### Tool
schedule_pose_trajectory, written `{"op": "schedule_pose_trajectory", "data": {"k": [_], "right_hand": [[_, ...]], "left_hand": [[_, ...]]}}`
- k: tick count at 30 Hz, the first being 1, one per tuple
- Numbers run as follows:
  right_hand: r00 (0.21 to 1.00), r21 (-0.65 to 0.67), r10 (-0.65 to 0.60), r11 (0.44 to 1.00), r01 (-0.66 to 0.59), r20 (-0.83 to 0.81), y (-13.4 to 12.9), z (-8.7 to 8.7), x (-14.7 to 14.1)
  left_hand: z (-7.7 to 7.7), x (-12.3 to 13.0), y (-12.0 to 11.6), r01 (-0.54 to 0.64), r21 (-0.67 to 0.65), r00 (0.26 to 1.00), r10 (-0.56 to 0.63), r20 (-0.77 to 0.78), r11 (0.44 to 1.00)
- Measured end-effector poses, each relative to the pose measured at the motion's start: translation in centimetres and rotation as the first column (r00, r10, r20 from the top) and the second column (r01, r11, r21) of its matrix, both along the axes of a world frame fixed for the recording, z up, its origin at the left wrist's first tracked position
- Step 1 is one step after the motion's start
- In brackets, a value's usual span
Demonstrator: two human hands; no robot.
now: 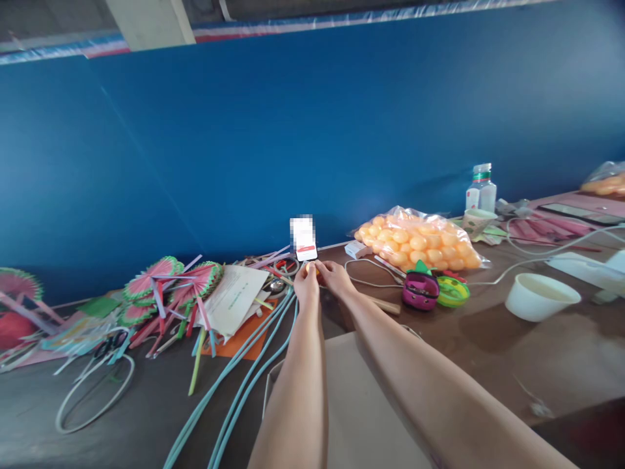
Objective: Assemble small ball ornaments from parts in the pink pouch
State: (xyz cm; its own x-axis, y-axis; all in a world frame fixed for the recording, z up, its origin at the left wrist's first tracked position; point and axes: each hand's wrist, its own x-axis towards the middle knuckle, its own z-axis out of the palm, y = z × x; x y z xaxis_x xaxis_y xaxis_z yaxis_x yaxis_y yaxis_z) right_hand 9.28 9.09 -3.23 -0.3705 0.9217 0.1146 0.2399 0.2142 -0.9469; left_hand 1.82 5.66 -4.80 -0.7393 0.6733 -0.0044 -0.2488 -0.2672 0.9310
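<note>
My left hand (306,284) and my right hand (334,277) are close together at the middle of the table, both arms stretched forward. Fingers of both are pressed round a small orange-yellow thing (311,266), mostly hidden by them. Just beyond the fingertips a phone (306,240) with a lit screen stands upright near the blue wall. Light-blue tubes (254,345) run past my left forearm. Under my forearms lies a grey-beige box or board (361,404).
Pink-green paper fans (153,280), papers (233,298) and strips lie left. To the right are a bag of orange balls (420,241), a purple container (420,291), a white bowl (541,297), a bottle (481,189) and cables. A blue wall (303,130) rises behind.
</note>
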Motion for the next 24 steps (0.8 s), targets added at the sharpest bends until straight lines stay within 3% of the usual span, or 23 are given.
{"op": "schedule_pose_trajectory", "data": {"k": [9, 15, 24], "right_hand": [[0.998, 0.035, -0.004, 0.999, 0.002, 0.059, -0.5, 0.4, 0.2], [0.997, 0.044, -0.014, 0.999, 0.01, 0.076, -0.5, 0.4, 0.2], [0.99, -0.032, -0.117, 0.992, 0.12, 0.08, 0.3, 0.1, -0.1]], "left_hand": [[-0.3, 0.0, 0.3, -0.021, -0.042, 1.0, 0.021, 0.001, 0.999], [-0.5, 0.2, 0.4, 0.01, 0.012, 1.0, -0.01, 0.011, 1.0], [1.0, 0.5, -0.2, -0.025, -0.035, 0.997, 0.028, 0.072, 0.999]]}}
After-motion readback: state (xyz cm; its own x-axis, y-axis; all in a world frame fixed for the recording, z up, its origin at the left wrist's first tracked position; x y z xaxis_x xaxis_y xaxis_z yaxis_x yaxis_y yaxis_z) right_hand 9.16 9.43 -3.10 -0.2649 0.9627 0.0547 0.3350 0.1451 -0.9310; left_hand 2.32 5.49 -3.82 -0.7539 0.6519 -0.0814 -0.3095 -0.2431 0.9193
